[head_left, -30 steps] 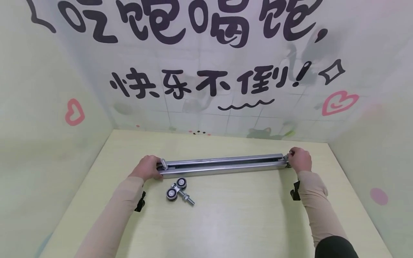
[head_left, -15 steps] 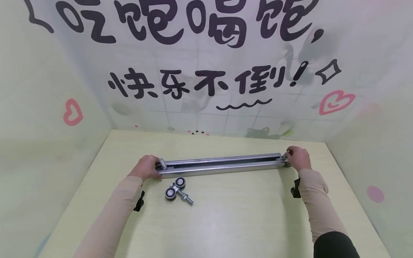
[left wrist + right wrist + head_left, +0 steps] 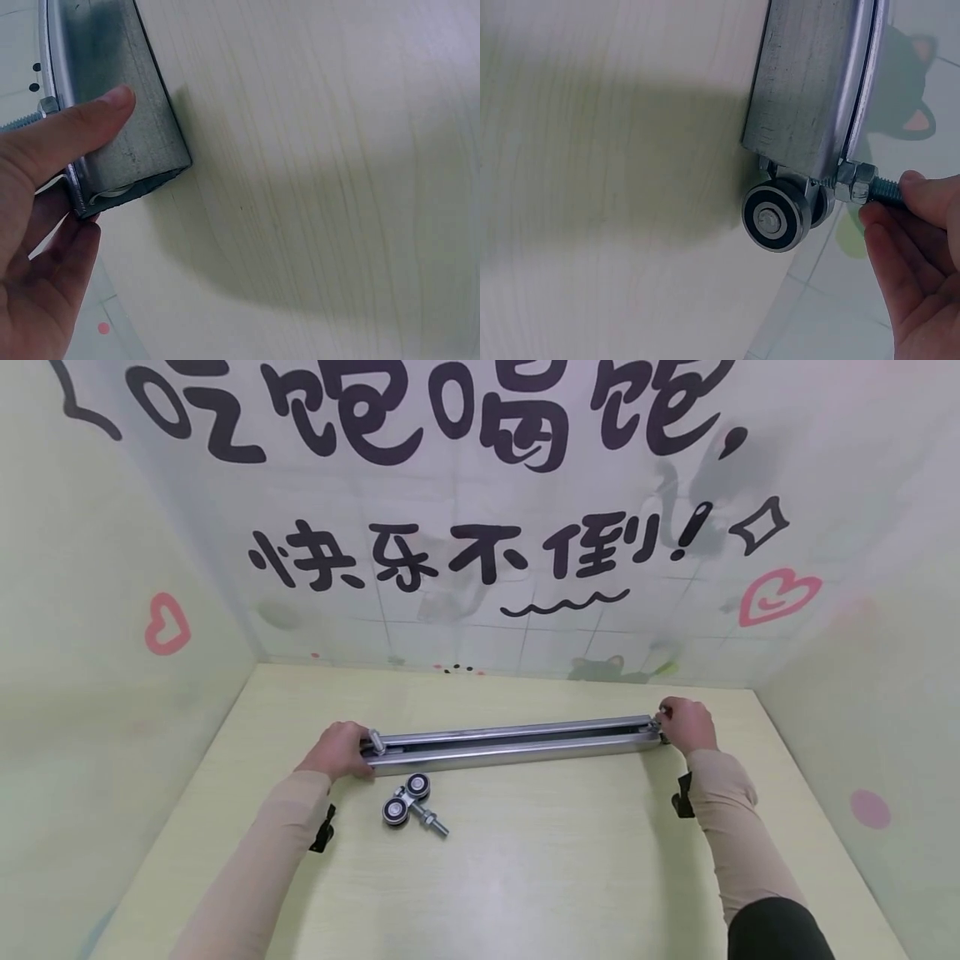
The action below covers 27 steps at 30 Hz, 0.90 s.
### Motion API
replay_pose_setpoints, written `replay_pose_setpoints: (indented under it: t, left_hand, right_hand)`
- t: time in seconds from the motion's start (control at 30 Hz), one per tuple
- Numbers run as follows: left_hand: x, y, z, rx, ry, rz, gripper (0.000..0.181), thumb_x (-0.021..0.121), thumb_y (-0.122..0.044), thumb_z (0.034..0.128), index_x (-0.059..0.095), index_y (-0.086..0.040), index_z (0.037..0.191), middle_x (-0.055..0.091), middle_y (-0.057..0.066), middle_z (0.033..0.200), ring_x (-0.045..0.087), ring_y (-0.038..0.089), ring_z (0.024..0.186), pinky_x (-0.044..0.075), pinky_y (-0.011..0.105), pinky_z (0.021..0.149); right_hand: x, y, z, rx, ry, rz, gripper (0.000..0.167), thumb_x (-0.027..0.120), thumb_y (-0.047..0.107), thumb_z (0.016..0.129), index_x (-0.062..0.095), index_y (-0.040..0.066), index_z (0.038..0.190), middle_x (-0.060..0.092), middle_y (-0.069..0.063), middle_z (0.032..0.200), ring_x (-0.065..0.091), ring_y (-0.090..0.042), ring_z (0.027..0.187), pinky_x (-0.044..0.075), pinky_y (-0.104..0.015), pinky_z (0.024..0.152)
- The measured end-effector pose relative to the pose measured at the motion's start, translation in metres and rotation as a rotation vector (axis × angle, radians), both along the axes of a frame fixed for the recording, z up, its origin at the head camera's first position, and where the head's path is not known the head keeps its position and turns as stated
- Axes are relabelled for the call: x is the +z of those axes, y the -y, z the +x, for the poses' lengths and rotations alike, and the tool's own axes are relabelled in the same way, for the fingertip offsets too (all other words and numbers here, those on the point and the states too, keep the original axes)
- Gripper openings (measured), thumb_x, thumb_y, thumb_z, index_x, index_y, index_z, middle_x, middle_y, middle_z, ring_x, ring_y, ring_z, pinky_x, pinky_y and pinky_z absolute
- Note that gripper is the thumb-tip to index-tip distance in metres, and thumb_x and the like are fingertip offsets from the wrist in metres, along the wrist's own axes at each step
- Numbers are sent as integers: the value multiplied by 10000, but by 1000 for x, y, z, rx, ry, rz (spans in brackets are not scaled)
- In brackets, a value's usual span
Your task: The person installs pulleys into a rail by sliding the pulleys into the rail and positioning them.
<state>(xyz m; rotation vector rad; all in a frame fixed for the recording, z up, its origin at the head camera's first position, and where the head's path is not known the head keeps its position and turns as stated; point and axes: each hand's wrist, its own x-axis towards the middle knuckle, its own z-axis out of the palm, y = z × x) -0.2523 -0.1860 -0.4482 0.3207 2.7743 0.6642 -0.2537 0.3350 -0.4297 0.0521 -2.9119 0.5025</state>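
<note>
A silver metal track (image 3: 517, 758) lies across the table, slot facing up. My left hand (image 3: 341, 750) grips its left end, thumb on the side wall and fingers round the far side. Close to that hand, a threaded bolt (image 3: 377, 742) sticks up from the slot. At the track's right end, my right hand (image 3: 688, 725) pinches the threaded stem (image 3: 886, 190) of a roller trolley (image 3: 776, 216) between thumb and fingers. The trolley's near wheels show outside the track's end; whether more of it sits inside is hidden. A second roller trolley (image 3: 408, 798) lies loose in front of the track.
The pale wood-grain table (image 3: 510, 877) stretches in front of the track. A printed white sheet (image 3: 442, 610) stands along the back edge, and similar sheets rise at the left and right sides.
My right hand has shifted slightly left with the trolley, closer to the track's end. My left hand keeps its grip. The whole head view has drifted a little.
</note>
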Motion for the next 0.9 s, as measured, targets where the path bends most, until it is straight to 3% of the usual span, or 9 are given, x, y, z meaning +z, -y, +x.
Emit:
replay_pose_setpoints:
  t: [0.4, 0.63, 0.9]
  left_hand:
    - [1, -1, 0, 5, 5, 4, 491, 840, -95, 526, 653, 49, 956, 643, 114, 851, 544, 211, 734, 477, 360, 712]
    - [1, -1, 1, 13, 19, 6, 509, 834, -88, 524, 646, 51, 977, 638, 123, 876, 545, 221, 755, 478, 374, 733]
    - [2, -1, 1, 6, 6, 1, 504, 834, -86, 524, 646, 60, 968, 641, 124, 857, 547, 221, 745, 478, 374, 727]
  right_hand:
    - [1, 9, -3, 33, -7, -8, 100, 618, 5, 791, 626, -87, 829, 635, -216, 731, 582, -319, 619, 471, -458, 604]
    - [0, 14, -3, 46, 32, -26, 113, 614, 6, 795, 626, -93, 849, 639, -225, 759, 587, -314, 633, 484, -444, 612]
    - [-3, 16, -3, 47, 3, 5, 85, 618, 13, 786, 631, -67, 811, 639, -199, 731, 574, -303, 617, 466, -448, 593]
